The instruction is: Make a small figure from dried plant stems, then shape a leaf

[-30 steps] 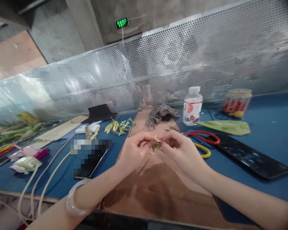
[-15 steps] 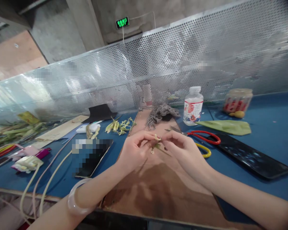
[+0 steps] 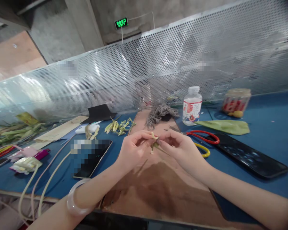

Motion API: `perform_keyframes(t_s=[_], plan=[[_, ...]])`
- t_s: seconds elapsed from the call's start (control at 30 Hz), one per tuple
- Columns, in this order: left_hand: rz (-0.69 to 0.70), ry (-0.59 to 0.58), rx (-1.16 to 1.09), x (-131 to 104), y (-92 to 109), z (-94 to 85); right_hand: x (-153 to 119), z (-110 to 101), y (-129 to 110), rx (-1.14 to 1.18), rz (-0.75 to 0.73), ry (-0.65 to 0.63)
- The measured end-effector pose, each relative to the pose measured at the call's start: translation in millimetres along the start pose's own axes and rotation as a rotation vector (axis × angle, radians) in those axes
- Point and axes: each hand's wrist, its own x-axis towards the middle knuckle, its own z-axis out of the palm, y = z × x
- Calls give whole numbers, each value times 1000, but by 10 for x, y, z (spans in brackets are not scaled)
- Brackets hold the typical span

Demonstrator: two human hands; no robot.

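Observation:
Over the wooden board (image 3: 158,198), my left hand (image 3: 134,148) pinches a small pale plant strip (image 3: 154,135) between thumb and fingertips. My right hand (image 3: 176,145) meets it there, thumb and forefinger closed on the same strip. Greenish ends hang below the fingertips, with a small pale ring-like bit (image 3: 152,152) under them; whether it is attached I cannot tell. How the strip is folded is hidden by the fingers. Just beyond my right hand lie scissors (image 3: 204,134) with red and yellow handles.
A phone (image 3: 249,155) and a green leaf (image 3: 225,126) lie right. Behind stand a plastic bottle (image 3: 192,107) and a jar (image 3: 236,100). Grey yarn (image 3: 159,113) is at the board's far end. Left are another phone (image 3: 96,163), wilted leaves (image 3: 121,126) and cables (image 3: 42,191).
My right fingertips have come closer to the left ones and now press together at the strip. The whole view has shifted slightly.

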Motion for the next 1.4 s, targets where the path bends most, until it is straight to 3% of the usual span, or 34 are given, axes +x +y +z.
perform_keyframes(t_s=[0.6, 0.93, 1.27, 1.4], plan=[[30, -14, 13, -17, 32, 13, -59, 36, -119, -52, 20, 46], [7, 67, -5, 11, 17, 11, -28, -38, -58, -318, -273, 15], [0, 130, 18, 6, 38, 17, 23, -111, -71, -412, -349, -37], [-9, 82, -6, 15, 12, 17, 13, -112, -62, -414, -346, -36]])
